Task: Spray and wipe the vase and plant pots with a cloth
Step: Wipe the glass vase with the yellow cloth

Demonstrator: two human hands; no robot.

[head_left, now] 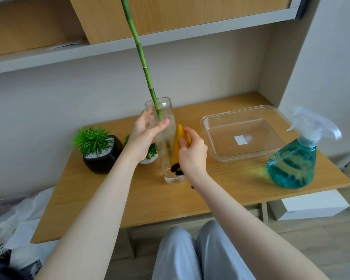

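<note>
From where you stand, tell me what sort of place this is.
Probably a home study or living nook: a wooden desk built in under wall shelving, small decorative potted plants, and a storage box on the floor.

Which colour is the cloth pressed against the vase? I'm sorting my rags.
Yellow-orange, seen in the head view: the cloth in the right hand.

soft, even daylight, bright throughout; faint shadows on the light wooden surface; wide-angle bending at edges; slight overall softness.
</note>
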